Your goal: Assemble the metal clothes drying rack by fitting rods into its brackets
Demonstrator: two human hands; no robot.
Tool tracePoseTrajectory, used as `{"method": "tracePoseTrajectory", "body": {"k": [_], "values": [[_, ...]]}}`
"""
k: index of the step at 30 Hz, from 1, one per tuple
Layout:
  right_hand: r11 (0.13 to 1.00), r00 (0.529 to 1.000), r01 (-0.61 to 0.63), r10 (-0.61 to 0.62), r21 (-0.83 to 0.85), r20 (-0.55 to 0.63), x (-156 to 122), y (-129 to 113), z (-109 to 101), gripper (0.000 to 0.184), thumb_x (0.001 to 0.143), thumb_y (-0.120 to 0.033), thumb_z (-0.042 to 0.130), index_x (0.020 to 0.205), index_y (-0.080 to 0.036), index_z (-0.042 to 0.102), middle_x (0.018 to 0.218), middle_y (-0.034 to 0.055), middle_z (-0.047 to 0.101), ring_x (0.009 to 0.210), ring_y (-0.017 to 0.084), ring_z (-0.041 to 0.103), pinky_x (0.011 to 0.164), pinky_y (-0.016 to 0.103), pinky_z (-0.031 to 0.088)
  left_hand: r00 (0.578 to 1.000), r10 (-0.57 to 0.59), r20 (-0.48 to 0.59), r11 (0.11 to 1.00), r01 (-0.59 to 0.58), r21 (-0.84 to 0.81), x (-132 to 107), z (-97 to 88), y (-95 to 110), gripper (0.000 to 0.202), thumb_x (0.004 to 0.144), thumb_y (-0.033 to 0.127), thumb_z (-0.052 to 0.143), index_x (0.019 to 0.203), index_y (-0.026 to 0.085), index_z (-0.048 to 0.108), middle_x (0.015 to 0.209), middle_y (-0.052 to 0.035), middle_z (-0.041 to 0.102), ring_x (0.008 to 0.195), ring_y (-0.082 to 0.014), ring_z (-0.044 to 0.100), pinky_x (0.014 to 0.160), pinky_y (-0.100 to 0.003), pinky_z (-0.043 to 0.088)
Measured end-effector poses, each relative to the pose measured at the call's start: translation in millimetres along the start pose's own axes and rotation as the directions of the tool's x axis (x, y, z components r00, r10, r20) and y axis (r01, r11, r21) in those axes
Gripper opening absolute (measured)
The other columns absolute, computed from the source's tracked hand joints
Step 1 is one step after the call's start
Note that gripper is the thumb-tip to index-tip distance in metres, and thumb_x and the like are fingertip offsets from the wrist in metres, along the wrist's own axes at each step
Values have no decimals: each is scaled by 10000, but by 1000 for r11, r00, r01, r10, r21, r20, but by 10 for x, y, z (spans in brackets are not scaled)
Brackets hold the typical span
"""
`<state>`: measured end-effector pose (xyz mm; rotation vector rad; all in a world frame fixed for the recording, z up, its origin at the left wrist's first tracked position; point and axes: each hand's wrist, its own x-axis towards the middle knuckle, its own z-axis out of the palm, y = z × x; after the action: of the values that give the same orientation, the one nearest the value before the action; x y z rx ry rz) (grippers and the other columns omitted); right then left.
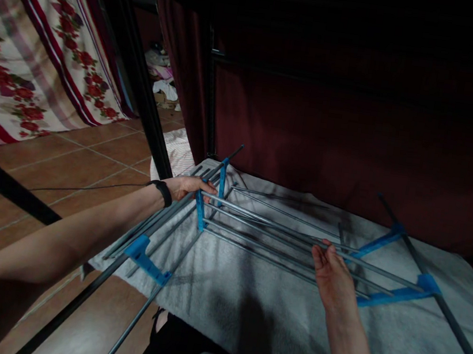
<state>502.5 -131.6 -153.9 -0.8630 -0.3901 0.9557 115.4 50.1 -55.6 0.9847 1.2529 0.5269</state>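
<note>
A partly assembled rack of grey metal rods (254, 241) and blue plastic brackets lies on a grey cloth-covered surface; it looks like a clothes drying rack. My left hand (189, 187), with a black band at the wrist, is closed around the rack at the near end of the top rod, beside an upright blue bracket (200, 210). My right hand (333, 271) pinches the same top rod further right, thumb and fingertips against it. Another blue bracket (395, 294) joins the rods at the right end. A tilted blue bracket (149, 261) sits at the front left.
Grey fleecy cloth (221, 291) covers the surface below the rack. Black posts (145, 78) stand at the left, with a dark red curtain (312, 134) behind. A flowered cloth (40, 41) hangs over the tiled floor (105, 148), where a thin cable runs.
</note>
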Motion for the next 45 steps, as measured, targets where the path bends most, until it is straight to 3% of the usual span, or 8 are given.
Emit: {"method": "tracePoseTrajectory", "body": {"k": [14, 22, 31, 39, 45], "values": [[1000, 998, -13, 13, -11, 55, 23, -48, -28, 281, 617, -352, 965, 684, -236, 718, 993, -38, 773, 852, 110, 730, 825, 254, 645, 1000, 0, -29, 996, 2, 88, -11, -9, 63, 398, 551, 166, 968, 819, 131, 675, 632, -30, 708, 536, -190, 682, 505, -244, 559], [997, 994, -30, 37, -67, 105, 32, -68, -81, 222, 707, -368, 916, 749, -239, 741, 1094, -5, 762, 901, 115, 721, 981, 316, 600, 1000, -12, -25, 1000, 13, 22, -36, 29, 75, 289, 623, 96, 905, 800, 129, 678, 634, -44, 714, 487, -176, 665, 422, -209, 518], [992, 990, -46, 60, -115, 127, 26, -97, -73, 260, 708, -398, 907, 884, -253, 783, 1078, 0, 769, 894, 127, 724, 914, 303, 623, 997, -74, -20, 995, 73, -63, -110, 94, 69, 286, 626, 66, 890, 810, 137, 682, 665, -47, 735, 513, -198, 698, 503, -252, 609], [988, 982, -63, 87, -143, 169, 32, -133, -89, 339, 697, -426, 910, 956, -245, 788, 1115, 47, 777, 930, 166, 733, 1037, 395, 574, 998, -57, -15, 998, 56, -37, -66, 61, 87, 317, 603, 36, 897, 819, 142, 690, 704, -57, 750, 547, -203, 716, 499, -241, 611], [988, 979, -77, 100, -132, 175, 61, -132, -123, 336, 692, -408, 912, 954, -239, 785, 1119, 56, 778, 946, 169, 738, 1076, 402, 548, 998, -64, -19, 995, 63, -72, -77, 70, 74, 279, 625, 13, 865, 799, 154, 698, 680, -51, 736, 548, -201, 712, 535, -243, 622]]}}
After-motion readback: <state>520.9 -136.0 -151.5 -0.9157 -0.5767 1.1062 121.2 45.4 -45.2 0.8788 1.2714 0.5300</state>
